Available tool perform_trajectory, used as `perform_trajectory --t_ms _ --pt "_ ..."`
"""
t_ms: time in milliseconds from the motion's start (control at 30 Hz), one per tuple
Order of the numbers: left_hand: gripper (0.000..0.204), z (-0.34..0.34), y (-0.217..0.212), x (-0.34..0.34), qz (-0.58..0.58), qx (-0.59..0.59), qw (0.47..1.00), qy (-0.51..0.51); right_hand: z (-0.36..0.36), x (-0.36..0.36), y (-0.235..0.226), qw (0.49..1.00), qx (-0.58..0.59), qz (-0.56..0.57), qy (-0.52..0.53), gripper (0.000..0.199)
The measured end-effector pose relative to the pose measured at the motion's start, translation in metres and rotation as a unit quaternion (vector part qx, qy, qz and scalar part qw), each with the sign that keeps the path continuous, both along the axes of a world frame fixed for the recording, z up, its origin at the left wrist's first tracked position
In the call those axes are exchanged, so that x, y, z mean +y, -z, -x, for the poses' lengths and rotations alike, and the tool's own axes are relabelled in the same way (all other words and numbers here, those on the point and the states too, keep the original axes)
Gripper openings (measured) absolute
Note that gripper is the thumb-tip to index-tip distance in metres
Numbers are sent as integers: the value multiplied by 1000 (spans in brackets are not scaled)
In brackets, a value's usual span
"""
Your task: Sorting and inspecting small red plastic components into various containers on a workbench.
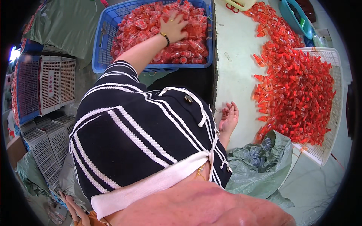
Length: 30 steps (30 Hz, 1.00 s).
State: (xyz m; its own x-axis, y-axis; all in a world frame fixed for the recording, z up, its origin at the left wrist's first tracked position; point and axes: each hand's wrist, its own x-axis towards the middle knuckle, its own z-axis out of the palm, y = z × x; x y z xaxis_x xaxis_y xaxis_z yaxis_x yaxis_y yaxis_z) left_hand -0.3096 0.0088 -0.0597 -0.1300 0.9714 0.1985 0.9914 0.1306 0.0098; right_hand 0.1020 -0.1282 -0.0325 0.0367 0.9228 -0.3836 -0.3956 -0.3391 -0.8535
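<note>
My left arm stretches to a blue plastic basket (pixel 97 49) full of small clear plastic bottles (pixel 139 28) with red contents. My left hand (pixel 174 28) lies over the bottles, its fingers spread, a ring and a dark beaded bracelet on it. I see nothing gripped, though the fingertips partly sink among the bottles. By the near edge of the pale table (pixel 235 56) rests my right hand (pixel 229 117), half curled, fingers apart and nothing visible in it. To its right, small red bottles with narrow pointed tips (pixel 294 94) are heaped on the table and in a white basket (pixel 337 71).
A green sack (pixel 283 145) with clear plastic pieces stands beside my right arm. Beyond the heap is a turquoise basin (pixel 292 11); a cream tray (pixel 241 4) sits at the table's far edge. White crates (pixel 49 84) are stacked left. Another person's hand (pixel 69 203) shows lower left.
</note>
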Motion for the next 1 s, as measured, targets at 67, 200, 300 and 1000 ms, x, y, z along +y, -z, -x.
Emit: perform_trajectory --t_ms 67,200,300,1000 --pt "53 29 2 -7 4 28 999 -40 -1 -1 0 1000 1 -1 -3 24" --pt "52 83 5 -29 25 -2 995 -97 -1 0 1 1000 6 -3 -4 24" --pt "52 110 5 -45 58 -2 989 -138 0 0 0 1000 10 -12 -4 24" --pt "43 -214 -60 127 -23 -306 862 404 -109 68 -10 869 -445 -172 132 35"
